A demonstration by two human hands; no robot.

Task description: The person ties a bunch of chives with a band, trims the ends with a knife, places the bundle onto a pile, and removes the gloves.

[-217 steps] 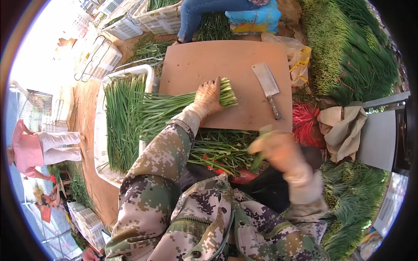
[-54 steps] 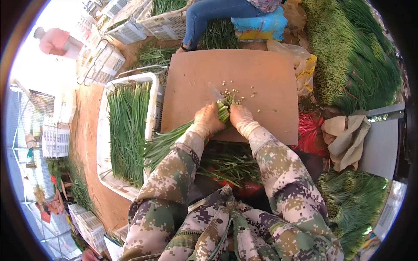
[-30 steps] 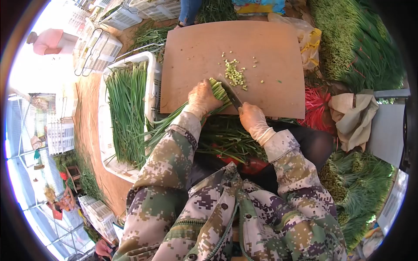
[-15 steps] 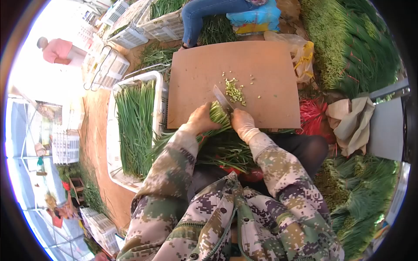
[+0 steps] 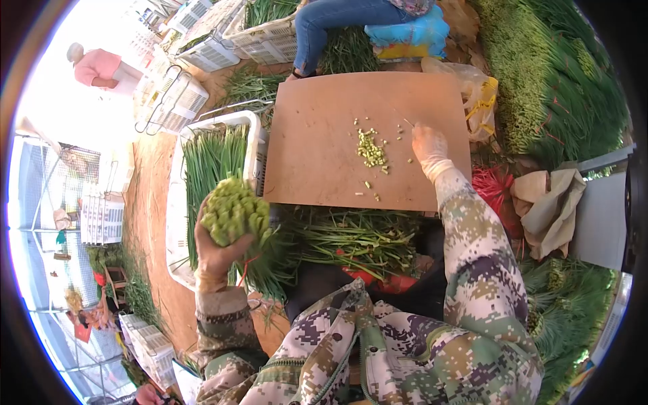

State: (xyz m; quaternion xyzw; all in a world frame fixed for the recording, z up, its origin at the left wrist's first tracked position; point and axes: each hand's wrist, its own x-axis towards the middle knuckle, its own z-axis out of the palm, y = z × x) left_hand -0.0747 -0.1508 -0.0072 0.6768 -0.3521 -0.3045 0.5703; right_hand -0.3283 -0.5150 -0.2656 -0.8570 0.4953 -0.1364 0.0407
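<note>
My left hand [image 5: 219, 251] is wrapped round a thick bundle of green stalks [image 5: 235, 210], its pale cut ends facing up, beside the white crate. A red tie shows below the fingers. My right hand [image 5: 430, 145] is closed at the right part of the brown board [image 5: 317, 142]. A thin edge shows at its fingertips, perhaps the knife, which is otherwise hidden. Small cut stalk ends [image 5: 371, 150] lie scattered on the board between my hands.
A white crate [image 5: 177, 223] of long green stalks stands left of the board. Loose stalks [image 5: 358, 236] lie below it. Tied greens [image 5: 520, 81] are heaped at the right, near red strings [image 5: 496, 192] and a cloth [image 5: 550, 209]. A person in jeans [image 5: 312, 34] sits beyond.
The bundle has been lifted off the board in my left hand and moved left, its cut ends turned up. My right hand has moved away from it, up and to the right.
</note>
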